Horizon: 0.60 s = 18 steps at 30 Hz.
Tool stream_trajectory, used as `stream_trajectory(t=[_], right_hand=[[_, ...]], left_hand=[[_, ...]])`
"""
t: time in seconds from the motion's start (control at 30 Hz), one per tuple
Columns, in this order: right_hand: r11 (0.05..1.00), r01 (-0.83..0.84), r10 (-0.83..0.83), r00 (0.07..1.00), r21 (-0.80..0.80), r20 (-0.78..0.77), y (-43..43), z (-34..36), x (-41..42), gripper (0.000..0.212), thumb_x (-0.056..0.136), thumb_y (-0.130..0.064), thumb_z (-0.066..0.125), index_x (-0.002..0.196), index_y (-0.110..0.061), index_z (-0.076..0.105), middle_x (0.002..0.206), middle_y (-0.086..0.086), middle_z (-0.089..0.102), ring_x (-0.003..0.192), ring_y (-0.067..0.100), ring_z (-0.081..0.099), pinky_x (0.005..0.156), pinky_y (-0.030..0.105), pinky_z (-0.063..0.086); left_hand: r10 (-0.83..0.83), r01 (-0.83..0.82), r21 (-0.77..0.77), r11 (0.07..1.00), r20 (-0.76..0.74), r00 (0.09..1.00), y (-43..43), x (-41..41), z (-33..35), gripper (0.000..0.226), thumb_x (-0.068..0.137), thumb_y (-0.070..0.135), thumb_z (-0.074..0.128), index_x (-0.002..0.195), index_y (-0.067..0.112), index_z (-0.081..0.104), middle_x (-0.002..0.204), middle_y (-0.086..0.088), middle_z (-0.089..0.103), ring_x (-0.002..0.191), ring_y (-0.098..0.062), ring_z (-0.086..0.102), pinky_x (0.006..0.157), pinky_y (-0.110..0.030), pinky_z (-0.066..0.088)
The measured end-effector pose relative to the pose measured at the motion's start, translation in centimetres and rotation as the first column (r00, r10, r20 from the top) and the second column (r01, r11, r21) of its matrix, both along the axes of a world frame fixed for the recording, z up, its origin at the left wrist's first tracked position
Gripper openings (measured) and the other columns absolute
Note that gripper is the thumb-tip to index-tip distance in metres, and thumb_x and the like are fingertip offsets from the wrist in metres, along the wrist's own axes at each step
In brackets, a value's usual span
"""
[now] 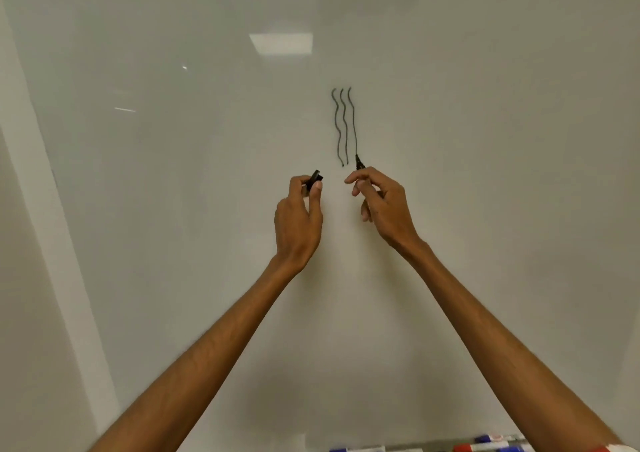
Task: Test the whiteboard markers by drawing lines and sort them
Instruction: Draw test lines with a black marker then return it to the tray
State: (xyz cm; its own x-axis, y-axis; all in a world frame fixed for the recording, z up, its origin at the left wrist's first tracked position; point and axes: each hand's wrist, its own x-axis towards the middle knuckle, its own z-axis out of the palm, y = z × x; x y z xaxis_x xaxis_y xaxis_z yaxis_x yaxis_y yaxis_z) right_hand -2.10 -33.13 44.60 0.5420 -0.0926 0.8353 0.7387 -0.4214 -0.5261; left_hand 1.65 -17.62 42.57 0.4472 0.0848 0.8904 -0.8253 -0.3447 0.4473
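Black marker [359, 162]: uncapped, pinched by fingers of my right hand [384, 206], tip at the foot of the third wavy line [353, 122] on the whiteboard [485, 174]. Cap [314, 180]: pinched in my left hand [298, 216]. Risk I judged: misaligned recapping could ink fingers or drop the cap.

The whiteboard [485, 174] bears three wavy black lines [344, 126] just above the right hand's [381, 206] grip on the black marker [359, 162]. Well below that grip, its tray [426, 448] holds a blue-capped marker [485, 438] and a red-capped marker [464, 447], both lying flat.
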Motion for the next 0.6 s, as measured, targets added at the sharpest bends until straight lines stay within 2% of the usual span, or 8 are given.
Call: stream_trajectory(t=[0.07,0.13,0.27,0.3,0.37,0.43,0.5,0.6], right_hand=[[0.996,-0.08,0.079,0.997,0.047,0.023,-0.8,2.5,0.0,0.034,0.086,-0.006,0.038,0.104,-0.011,0.066,0.088,0.003,0.066,0.059,0.024,0.055,0.048,0.031,0.043],[0.989,-0.139,0.135,0.988,0.058,0.069,-1.7,4.9,-0.1,0.043,0.075,0.001,0.039,0.109,-0.008,0.063,0.086,0.01,0.064,0.065,0.023,0.059,0.047,0.026,0.043],[0.995,-0.104,0.104,0.982,-0.011,0.16,-2.8,8.0,0.7,0.041,0.076,0.006,0.055,0.113,-0.012,0.054,0.096,0.017,0.062,0.057,0.043,0.056,0.049,0.031,0.049],[0.995,-0.093,0.095,0.981,-0.018,0.168,-2.9,8.6,1.1,0.039,0.08,0.002,0.065,0.113,-0.013,0.053,0.096,0.014,0.062,0.059,0.042,0.059,0.051,0.034,0.052],[0.999,-0.049,0.053,0.981,-0.023,0.186,-3.0,9.4,1.9,0.046,0.077,-0.013,0.083,0.111,-0.013,0.051,0.095,0.006,0.058,0.063,0.022,0.061,0.054,0.035,0.055],[0.999,0.018,-0.007,0.972,-0.046,0.234,-2.9,10.1,2.7,0.051,0.073,-0.024,0.088,0.106,-0.011,0.053,0.093,-0.005,0.052,0.061,0.016,0.054,0.052,0.036,0.052],[0.999,0.025,-0.014,0.963,-0.038,0.269,-2.7,10.4,3.5,0.043,0.077,-0.03,0.085,0.101,-0.009,0.055,0.083,-0.008,0.051,0.054,0.025,0.045,0.047,0.037,0.044],[0.999,-0.023,0.01,0.942,0.032,0.336,-2.3,10.6,4.8,0.032,0.091,-0.035,0.064,0.09,-0.003,0.06,0.073,-0.004,0.055,0.051,0.018,0.047,0.048,0.029,0.038]], left_hand=[[0.018,-0.018,-0.006,1.0,0.097,0.995,-0.2,0.9,2.7,0.03,0.105,0.027,0.048,0.126,0.007,0.056,0.115,-0.003,0.07,0.104,-0.005,0.063,0.084,-0.005,0.044],[0.054,-0.056,0.008,0.998,0.189,0.98,-0.3,2.0,5.2,0.036,0.105,0.027,0.047,0.133,0.006,0.055,0.123,-0.005,0.068,0.113,-0.011,0.062,0.096,-0.015,0.046],[0.16,-0.164,-0.016,0.986,0.323,0.933,-0.4,4.8,9.4,0.032,0.105,0.023,0.047,0.13,0.007,0.06,0.121,-0.005,0.068,0.11,-0.016,0.063,0.1,-0.027,0.048],[0.18,-0.178,-0.037,0.983,0.333,0.926,-0.4,5.5,10.4,0.032,0.105,0.023,0.046,0.129,0.008,0.06,0.121,-0.005,0.068,0.11,-0.017,0.063,0.1,-0.031,0.049],[0.254,-0.247,-0.065,0.967,0.363,0.897,-0.7,7.0,11.9,0.032,0.105,0.023,0.046,0.129,0.007,0.059,0.125,-0.008,0.066,0.116,-0.021,0.061,0.107,-0.039,0.045],[0.366,-0.373,-0.068,0.925,0.416,0.833,-1.3,8.3,12.6,0.033,0.105,0.023,0.045,0.129,0.006,0.06,0.128,-0.01,0.065,0.125,-0.025,0.058,0.115,-0.044,0.038],[0.446,-0.462,-0.086,0.883,0.461,0.767,-1.9,9.6,12.7,0.034,0.104,0.022,0.046,0.129,0.005,0.061,0.129,-0.01,0.066,0.13,-0.026,0.055,0.117,-0.051,0.031],[0.47,-0.47,-0.131,0.873,0.482,0.739,-2.7,11.3,12.0,0.036,0.103,0.017,0.049,0.135,0.004,0.057,0.136,-0.008,0.061,0.136,-0.025,0.049,0.118,-0.058,0.02]])
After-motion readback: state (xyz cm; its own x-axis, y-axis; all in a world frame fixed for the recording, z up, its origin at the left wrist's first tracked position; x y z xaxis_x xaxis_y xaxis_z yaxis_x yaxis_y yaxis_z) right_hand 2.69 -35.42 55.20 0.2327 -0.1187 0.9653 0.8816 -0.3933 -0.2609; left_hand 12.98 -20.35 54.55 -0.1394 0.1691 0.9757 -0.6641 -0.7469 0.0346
